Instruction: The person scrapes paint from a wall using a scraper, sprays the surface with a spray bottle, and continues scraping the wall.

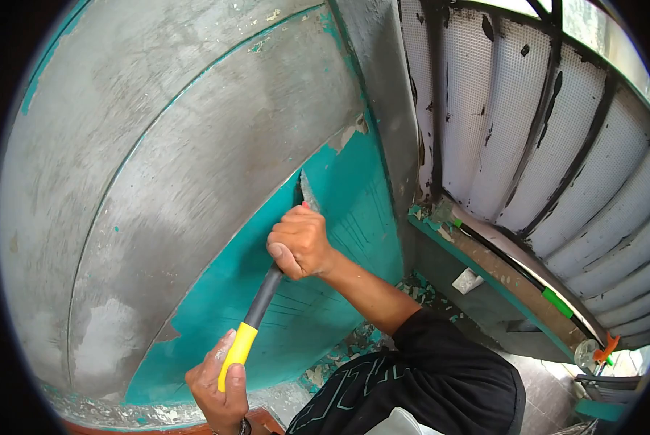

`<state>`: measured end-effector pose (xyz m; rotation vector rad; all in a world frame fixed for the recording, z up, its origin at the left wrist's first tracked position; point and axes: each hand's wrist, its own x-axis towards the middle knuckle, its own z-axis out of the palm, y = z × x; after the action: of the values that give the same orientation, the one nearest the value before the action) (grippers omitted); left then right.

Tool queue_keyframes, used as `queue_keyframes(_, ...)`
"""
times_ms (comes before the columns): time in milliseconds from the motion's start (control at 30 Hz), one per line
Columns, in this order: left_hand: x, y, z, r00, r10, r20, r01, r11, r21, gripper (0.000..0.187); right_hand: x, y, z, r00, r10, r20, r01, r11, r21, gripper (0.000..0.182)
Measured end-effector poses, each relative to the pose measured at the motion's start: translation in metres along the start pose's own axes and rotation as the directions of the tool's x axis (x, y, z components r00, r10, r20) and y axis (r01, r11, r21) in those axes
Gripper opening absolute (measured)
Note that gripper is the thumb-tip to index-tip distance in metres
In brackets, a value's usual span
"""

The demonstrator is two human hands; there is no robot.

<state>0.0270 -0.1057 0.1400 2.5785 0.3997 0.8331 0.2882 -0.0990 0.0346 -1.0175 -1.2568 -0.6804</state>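
Two bare hands hold one long tool with a yellow grip, a dark grey shaft and a pointed, whitish-smeared metal blade (308,190). The tool slants up and to the right over one large turquoise painted area (339,254) of a grey wall (216,138). Its blade lies close to the upper edge of the paint; whether the tip touches the wall, I cannot tell.

The right hand (298,241) is closed around the upper part of the tool, just below the blade, its fingers curled and its thumb folded across the near side. The right forearm reaches up and to the left from one black short sleeve (459,362). The left hand (220,377) is lower and farther left, wrapped around the yellow grip, its thumb lying along the near side and its fingers on the far side. One dark band (246,426) circles the left wrist.

On the right, one narrow turquoise-edged ledge (510,279) runs below a row of several white ribbed panels (520,116) with dark streaks. Along the ledge are one black rod with green sections (557,302) and one orange plastic piece (607,348). One small whitish block (468,280) lies near the ledge. Many loose paint flakes (336,359) lie at the wall's foot.
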Motion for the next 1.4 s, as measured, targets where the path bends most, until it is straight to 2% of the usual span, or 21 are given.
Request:
queue_keyframes(33, -0.001, 0.003, -0.001, 0.996, -0.088, -0.021, 0.087, 0.996, -0.037, 0.042, -0.001, 0.002, 0.000, 1.000, 0.005, 0.004, -0.005, 1.000, 0.000, 0.024)
queue_keyframes(67, 0.005, 0.007, -0.004, 0.987, -0.162, 0.021, 0.163, 0.985, -0.061, 0.042, 0.001, 0.006, -0.001, 0.999, -0.009, -0.036, 0.009, 1.000, -0.007, 0.024)
queue_keyframes(100, 0.012, 0.001, 0.002, 0.987, -0.162, 0.017, 0.163, 0.985, -0.060, 0.042, 0.004, 0.013, -0.003, 0.997, -0.027, -0.078, 0.026, 1.000, -0.013, 0.024)
queue_keyframes(167, 0.025, -0.012, 0.016, 0.999, 0.032, -0.022, -0.033, 0.997, -0.068, 0.036, 0.006, 0.028, -0.008, 0.992, -0.033, -0.124, 0.029, 0.999, -0.032, 0.023)
queue_keyframes(267, 0.040, -0.008, 0.018, 0.998, -0.033, 0.049, 0.038, 0.996, -0.083, 0.035, 0.007, 0.040, -0.021, 0.993, 0.030, -0.113, -0.038, 0.997, -0.074, 0.030)
queue_keyframes(367, 0.066, 0.003, 0.035, 0.997, 0.044, 0.062, -0.039, 0.996, -0.086, 0.034, 0.009, 0.063, -0.039, 0.993, 0.028, -0.115, -0.040, 0.994, -0.101, 0.031)
queue_keyframes(533, 0.098, 0.009, 0.058, 0.995, 0.029, 0.098, -0.017, 0.993, -0.113, 0.031, 0.010, 0.089, -0.064, 0.986, 0.101, -0.132, -0.114, 0.989, -0.094, 0.038)
queue_keyframes(733, 0.105, -0.006, 0.077, 0.995, 0.021, 0.096, -0.006, 0.988, -0.155, 0.030, 0.005, 0.106, -0.075, 0.987, 0.083, -0.138, -0.106, 0.981, -0.163, 0.033)
queue_keyframes(833, 0.087, -0.023, 0.078, 0.996, -0.023, 0.089, 0.042, 0.975, -0.220, 0.030, -0.008, 0.099, -0.062, 0.987, 0.049, -0.154, -0.079, 0.978, -0.195, 0.027)
queue_keyframes(900, 0.060, -0.020, 0.075, 0.995, 0.034, 0.090, -0.023, 0.992, -0.120, 0.031, -0.016, 0.082, -0.056, 0.987, 0.022, -0.161, -0.048, 0.986, -0.159, 0.022)
queue_keyframes(933, 0.043, -0.022, 0.073, 0.995, 0.096, 0.032, -0.092, 0.990, -0.106, 0.031, -0.026, 0.066, -0.049, 0.990, 0.025, -0.139, -0.041, 0.993, -0.114, 0.020)
queue_keyframes(1033, -0.011, -0.022, 0.057, 0.996, 0.080, 0.032, -0.079, 0.996, -0.035, 0.032, -0.044, 0.031, -0.031, 0.995, -0.004, -0.095, -0.002, 0.998, -0.059, 0.019)
queue_keyframes(1100, -0.036, -0.021, 0.049, 1.000, -0.007, -0.001, 0.007, 1.000, -0.030, 0.033, -0.045, 0.009, -0.022, 1.000, 0.028, 0.007, -0.028, 1.000, -0.013, 0.019)
queue_keyframes(1233, -0.035, -0.016, 0.048, 0.998, -0.048, -0.030, 0.049, 0.999, 0.008, 0.034, -0.039, 0.017, -0.010, 0.999, 0.039, -0.003, -0.039, 0.996, 0.081, 0.021)
queue_keyframes(1400, -0.025, -0.014, 0.038, 0.997, -0.074, 0.036, 0.073, 0.997, 0.015, 0.034, -0.036, 0.020, -0.010, 0.999, 0.038, -0.020, -0.037, 0.998, 0.043, 0.022)
